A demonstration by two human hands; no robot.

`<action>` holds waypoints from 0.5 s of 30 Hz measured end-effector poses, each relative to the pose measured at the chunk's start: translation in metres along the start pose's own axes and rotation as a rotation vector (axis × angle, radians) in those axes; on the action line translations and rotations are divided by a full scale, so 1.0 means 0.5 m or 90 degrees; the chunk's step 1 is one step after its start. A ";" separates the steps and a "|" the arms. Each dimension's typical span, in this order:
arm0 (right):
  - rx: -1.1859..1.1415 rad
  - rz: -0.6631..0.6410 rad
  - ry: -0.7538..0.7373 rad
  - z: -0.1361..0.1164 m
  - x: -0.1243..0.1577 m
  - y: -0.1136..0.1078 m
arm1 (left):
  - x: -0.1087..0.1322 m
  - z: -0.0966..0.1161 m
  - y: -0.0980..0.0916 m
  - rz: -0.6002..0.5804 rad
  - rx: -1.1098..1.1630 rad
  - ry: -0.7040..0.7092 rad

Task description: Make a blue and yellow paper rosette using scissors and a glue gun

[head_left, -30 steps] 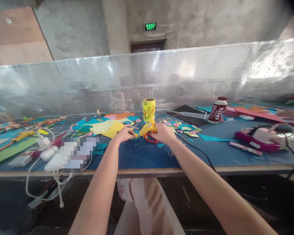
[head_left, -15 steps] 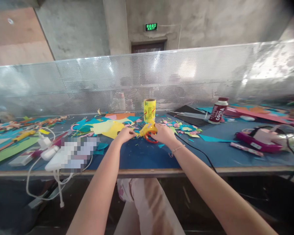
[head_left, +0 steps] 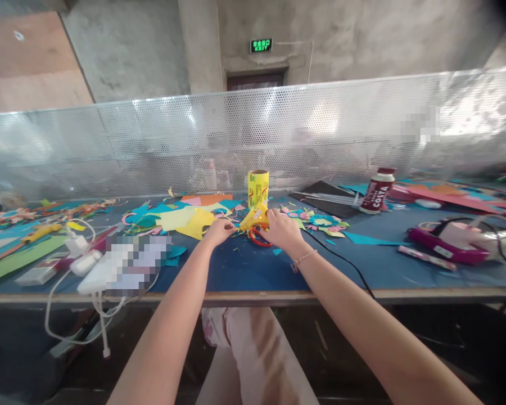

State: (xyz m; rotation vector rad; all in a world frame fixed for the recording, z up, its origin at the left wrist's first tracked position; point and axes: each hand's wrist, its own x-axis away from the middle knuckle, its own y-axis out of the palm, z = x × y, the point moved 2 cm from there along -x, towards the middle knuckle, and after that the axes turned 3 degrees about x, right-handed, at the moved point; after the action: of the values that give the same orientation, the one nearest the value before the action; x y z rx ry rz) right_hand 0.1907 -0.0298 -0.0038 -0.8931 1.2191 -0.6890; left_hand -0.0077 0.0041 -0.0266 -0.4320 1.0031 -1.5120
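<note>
A yellow hot glue gun (head_left: 255, 217) is gripped in my right hand (head_left: 283, 230), its nozzle pointing left. My left hand (head_left: 220, 232) is pinched closed just left of the nozzle; whatever is between its fingertips is too small to make out. Red scissors handles (head_left: 261, 238) lie under the glue gun, with the rest of the scissors hidden. Behind the gun stands a yellow tape roll (head_left: 258, 190). Cut yellow paper (head_left: 191, 224) lies beyond my left hand. To the right of the gun is a heap of paper scraps (head_left: 320, 221) in blue, pink and green.
A maroon-and-white bottle (head_left: 378, 191) stands at the right. A purple case (head_left: 444, 247) with cables lies nearer. At the left are a white power bank (head_left: 99, 275), cords and a second yellow glue gun (head_left: 42, 232). A perforated metal screen (head_left: 152, 146) runs behind the table (head_left: 244, 275).
The glue gun has tilted slightly in my right hand. My left hand stays pinched at almost the same spot. The objects on the table look unmoved.
</note>
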 end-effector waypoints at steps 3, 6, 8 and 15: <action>0.022 -0.007 -0.014 -0.007 0.001 0.000 | -0.005 -0.009 0.006 -0.010 -0.003 -0.003; 0.033 -0.015 -0.023 -0.011 0.002 -0.001 | -0.009 -0.016 0.010 -0.020 -0.008 0.004; 0.035 -0.009 -0.031 -0.011 0.002 -0.002 | -0.009 -0.018 0.012 -0.030 -0.009 0.004; 0.039 0.004 -0.020 -0.012 0.004 -0.003 | -0.006 -0.016 0.011 -0.029 0.012 0.000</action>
State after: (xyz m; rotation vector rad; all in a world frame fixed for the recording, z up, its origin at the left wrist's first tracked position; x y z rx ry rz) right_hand 0.1851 -0.0335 -0.0040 -0.8467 1.1662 -0.7005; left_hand -0.0095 0.0100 -0.0346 -0.4437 0.9848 -1.5612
